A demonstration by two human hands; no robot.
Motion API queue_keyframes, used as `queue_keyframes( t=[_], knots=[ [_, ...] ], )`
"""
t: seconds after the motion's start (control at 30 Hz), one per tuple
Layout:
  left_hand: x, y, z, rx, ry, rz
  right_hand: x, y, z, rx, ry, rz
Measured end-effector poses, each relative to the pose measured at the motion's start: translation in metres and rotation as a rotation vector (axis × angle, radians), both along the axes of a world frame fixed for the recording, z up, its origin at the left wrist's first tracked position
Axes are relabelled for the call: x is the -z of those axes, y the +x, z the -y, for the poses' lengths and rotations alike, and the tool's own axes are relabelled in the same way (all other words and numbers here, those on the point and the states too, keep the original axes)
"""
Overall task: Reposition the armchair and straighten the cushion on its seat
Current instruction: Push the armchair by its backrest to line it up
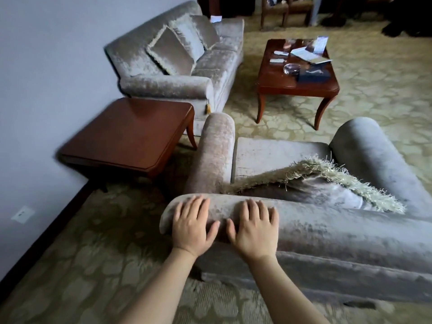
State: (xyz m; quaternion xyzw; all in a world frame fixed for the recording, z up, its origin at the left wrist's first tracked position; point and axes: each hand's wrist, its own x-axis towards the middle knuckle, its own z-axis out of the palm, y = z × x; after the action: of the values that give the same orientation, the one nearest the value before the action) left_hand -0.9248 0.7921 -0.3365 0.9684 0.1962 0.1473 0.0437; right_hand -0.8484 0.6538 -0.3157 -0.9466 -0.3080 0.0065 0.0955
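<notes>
Armchair (327, 230) mid-reposition, both hands (191, 224) (253, 226) spread flat, gripping nothing, on backrest top; fringed cushion (327, 183) beyond them lying crooked, unstraightened.

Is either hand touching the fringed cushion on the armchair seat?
No. Both the left hand and right hand lie flat on the armchair backrest top, while the cushion rests untouched beyond them.

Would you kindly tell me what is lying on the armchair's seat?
A fringed cushion lies askew across the seat, leaning toward the backrest. The seat's front part is bare; whatever lies beneath the cushion is covered.
</notes>
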Motion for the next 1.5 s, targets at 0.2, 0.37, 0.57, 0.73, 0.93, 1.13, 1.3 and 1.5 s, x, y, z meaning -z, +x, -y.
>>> queue_keyframes(
  t=[0.2,0.37,0.57,0.73,0.93,1.13,1.3,1.5],
  knots=[
    [0.018,-0.010,-0.012,0.004,0.013,0.183,0.021,0.001,-0.010,0.067,0.138,0.136],
    [0.018,-0.012,-0.021,-0.095,0.020,0.199,0.025,-0.009,-0.013,0.045,0.173,0.233],
    [0.022,-0.012,-0.025,-0.053,0.082,0.219,0.037,-0.007,-0.014,-0.024,0.145,0.329],
    [0.022,-0.006,-0.031,-0.036,0.093,0.202,0.043,0.001,-0.021,-0.019,0.223,0.415],
    [0.013,0.007,-0.044,-0.026,0.105,0.159,0.039,0.015,-0.034,0.008,0.267,0.498],
    [-0.005,0.036,-0.077,-0.024,0.133,0.121,0.024,0.037,-0.069,0.075,0.350,0.528],
    [0.016,0.021,-0.104,0.002,0.164,0.114,0.045,0.017,-0.092,0.064,0.324,0.504],
    [0.023,0.028,-0.125,0.014,0.170,0.228,0.047,0.021,-0.112,0.095,0.323,0.501]
  ],
)
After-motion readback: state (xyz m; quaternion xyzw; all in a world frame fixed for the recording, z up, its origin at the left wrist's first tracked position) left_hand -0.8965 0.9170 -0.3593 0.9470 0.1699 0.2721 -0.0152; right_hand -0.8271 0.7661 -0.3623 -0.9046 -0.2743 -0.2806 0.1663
